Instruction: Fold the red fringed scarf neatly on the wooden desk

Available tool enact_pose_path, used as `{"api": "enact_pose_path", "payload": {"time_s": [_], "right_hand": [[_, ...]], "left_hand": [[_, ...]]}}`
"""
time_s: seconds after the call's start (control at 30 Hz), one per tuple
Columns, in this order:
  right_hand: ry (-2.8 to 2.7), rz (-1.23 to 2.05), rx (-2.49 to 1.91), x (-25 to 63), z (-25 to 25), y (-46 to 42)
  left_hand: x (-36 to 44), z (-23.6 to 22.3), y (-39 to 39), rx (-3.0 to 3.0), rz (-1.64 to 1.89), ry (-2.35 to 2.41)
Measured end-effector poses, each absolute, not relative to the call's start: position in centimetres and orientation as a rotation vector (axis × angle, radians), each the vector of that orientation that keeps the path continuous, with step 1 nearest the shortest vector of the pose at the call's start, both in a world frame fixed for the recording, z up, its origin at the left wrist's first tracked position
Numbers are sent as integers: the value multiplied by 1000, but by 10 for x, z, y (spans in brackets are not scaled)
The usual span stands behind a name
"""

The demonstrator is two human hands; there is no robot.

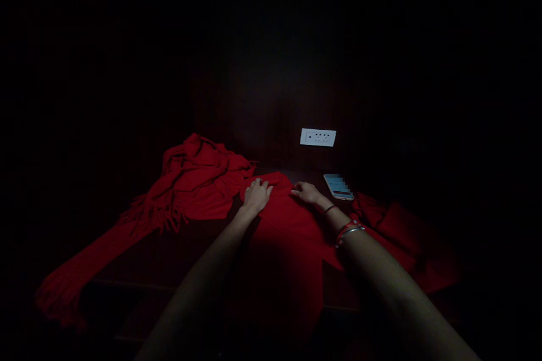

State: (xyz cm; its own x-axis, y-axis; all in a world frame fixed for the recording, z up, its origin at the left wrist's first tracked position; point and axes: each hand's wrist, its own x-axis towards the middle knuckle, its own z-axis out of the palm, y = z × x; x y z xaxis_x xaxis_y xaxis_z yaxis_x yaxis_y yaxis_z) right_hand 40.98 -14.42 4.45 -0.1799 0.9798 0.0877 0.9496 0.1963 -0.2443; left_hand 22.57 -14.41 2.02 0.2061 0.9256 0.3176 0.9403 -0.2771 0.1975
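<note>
A red garment (292, 237) lies spread in front of me, its lower part hanging over the front edge; its exact kind is unclear in the dark. My left hand (257, 194) rests on its upper left part, fingers stretched over the cloth and a ring on one finger. At the upper right edge, my right hand (307, 192) has its fingers curled together on the fabric, seemingly pinching it. A dark band and a red and silver bracelet (349, 230) circle my right wrist and forearm.
To the left, a fringed red scarf (199, 175) lies heaped, one end hanging over the table edge (135, 284). A lit phone (339, 186) lies beyond my right wrist, below a white wall socket (318, 137). More red cloth (406, 237) lies at right. Surroundings are very dark.
</note>
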Motion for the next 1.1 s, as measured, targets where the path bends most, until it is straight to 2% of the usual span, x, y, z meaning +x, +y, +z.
{"api": "enact_pose_path", "payload": {"time_s": [0.13, 0.3, 0.47, 0.6, 0.7, 0.83, 1.1], "right_hand": [[-2351, 148, -1706, 388, 29, -124], [-2441, 19, -1615, 402, 4, -136], [-2446, -17, -1734, 438, 6, -159], [-2451, 142, -1671, 454, 28, -144], [-2076, 314, -1839, 449, 43, -114], [-1618, 717, -1967, 431, 46, -79], [-1340, 900, -1644, 414, 47, -62]], "left_hand": [[211, 32, -108, -2361, -642, -1821], [201, 11, -75, -2647, -354, -1790], [215, -8, -70, -2696, -536, -1595], [231, 4, -69, -2656, -737, -1642], [231, 11, -65, -2415, -794, -2024], [217, 8, -56, -2345, -805, -2388], [218, 7, -49, -2404, -1374, -2601]]}}
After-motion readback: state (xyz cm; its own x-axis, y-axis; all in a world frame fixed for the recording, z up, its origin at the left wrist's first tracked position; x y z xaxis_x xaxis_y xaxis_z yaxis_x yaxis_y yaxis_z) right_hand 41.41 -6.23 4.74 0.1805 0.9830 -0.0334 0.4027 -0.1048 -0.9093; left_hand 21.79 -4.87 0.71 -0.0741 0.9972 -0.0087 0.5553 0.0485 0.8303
